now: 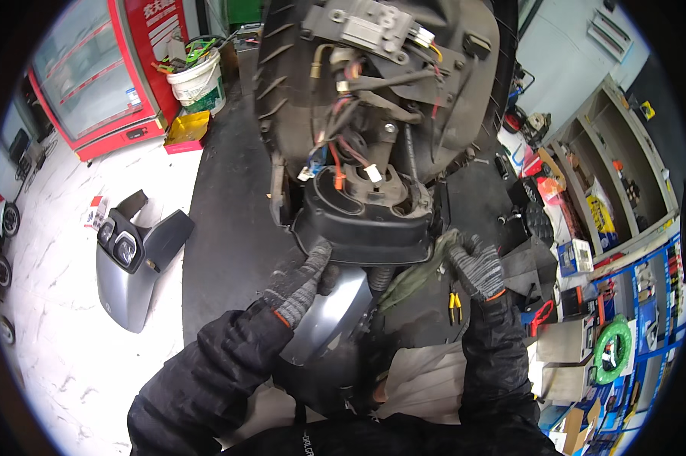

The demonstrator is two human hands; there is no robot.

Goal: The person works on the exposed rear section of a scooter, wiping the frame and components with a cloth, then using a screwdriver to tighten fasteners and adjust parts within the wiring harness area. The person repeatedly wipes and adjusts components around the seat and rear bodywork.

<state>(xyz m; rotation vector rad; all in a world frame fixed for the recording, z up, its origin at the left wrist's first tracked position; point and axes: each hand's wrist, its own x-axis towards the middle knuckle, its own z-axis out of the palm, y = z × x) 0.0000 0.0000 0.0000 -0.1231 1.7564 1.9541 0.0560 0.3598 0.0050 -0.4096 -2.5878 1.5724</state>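
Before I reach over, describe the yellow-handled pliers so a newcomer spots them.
Start at the stripped vehicle, top centre, then drop to the gloved right hand. Below and left of it lie the pliers, their bright yellow handles unlike the dull green cloth nearby.

Yellow-handled pliers [452, 305] on dark surface [221, 205]
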